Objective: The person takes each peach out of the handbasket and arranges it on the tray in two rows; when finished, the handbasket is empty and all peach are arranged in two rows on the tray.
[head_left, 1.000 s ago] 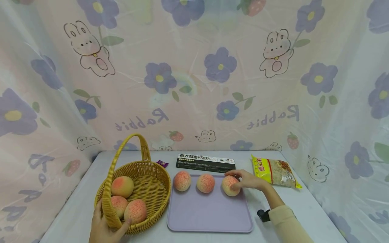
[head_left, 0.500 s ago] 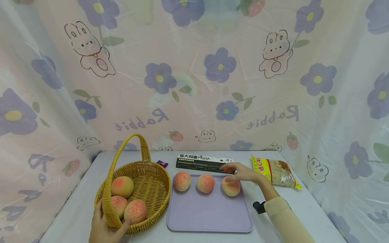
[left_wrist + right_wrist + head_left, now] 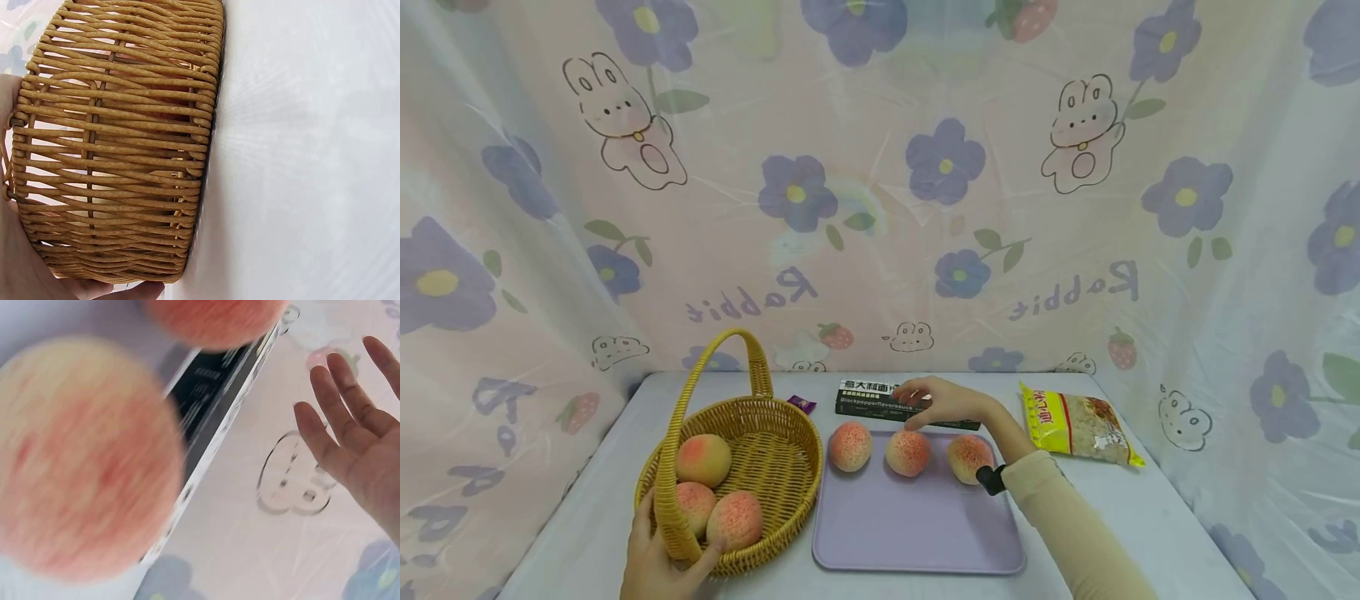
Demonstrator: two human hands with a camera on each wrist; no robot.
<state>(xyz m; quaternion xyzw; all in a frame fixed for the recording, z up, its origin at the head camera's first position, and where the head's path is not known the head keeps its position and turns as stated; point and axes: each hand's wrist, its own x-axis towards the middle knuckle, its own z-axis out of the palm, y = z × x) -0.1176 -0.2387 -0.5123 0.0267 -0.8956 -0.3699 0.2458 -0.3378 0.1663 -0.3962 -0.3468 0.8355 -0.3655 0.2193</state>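
My left hand [image 3: 658, 562] grips the near left rim of a yellow wicker basket [image 3: 778, 475], by the foot of its handle; the left wrist view shows the woven side [image 3: 119, 144] close up. Three peaches lie inside: one at the back [image 3: 703, 460], two in front [image 3: 734, 521]. On a lilac tray [image 3: 917, 529], three more peaches form a row along the far edge: left [image 3: 851, 447], middle [image 3: 907, 454] and right [image 3: 967, 457]. Above and just behind the middle peach is my right hand [image 3: 943, 402], holding nothing. In the right wrist view its fingers [image 3: 337, 406] are spread, apart from the peaches.
Behind the tray lies a black pasta box [image 3: 868, 407], partly covered by the right hand. A yellow bag of dry food [image 3: 1086, 425] sits at the back right. A small purple packet [image 3: 801, 403] lies behind the basket. Patterned curtain [image 3: 880, 242] encloses the table.
My right hand has left the right-hand peach, lifting off it and moving left to above the middle one. The left hand and basket have stayed in place.
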